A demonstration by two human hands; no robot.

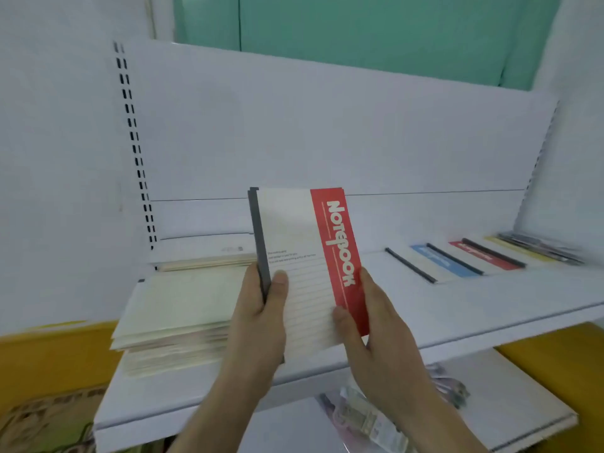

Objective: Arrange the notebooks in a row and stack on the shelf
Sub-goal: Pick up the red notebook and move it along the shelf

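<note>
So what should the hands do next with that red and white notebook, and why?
Probably carry it right and lay it at the near end of the overlapping row of notebooks on the white shelf. Both the left hand and the right hand hold the red and white notebook upright above the shelf, and the row there has bare shelf beside it.

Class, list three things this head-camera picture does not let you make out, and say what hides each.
1. Small print on the red notebook: too small and blurred to read.
2. How many notebooks the left hand and right hand hold: only edges show behind the front cover.
3. Count of the notebook stack: motion blur, and the left hand covers its right side.
</note>
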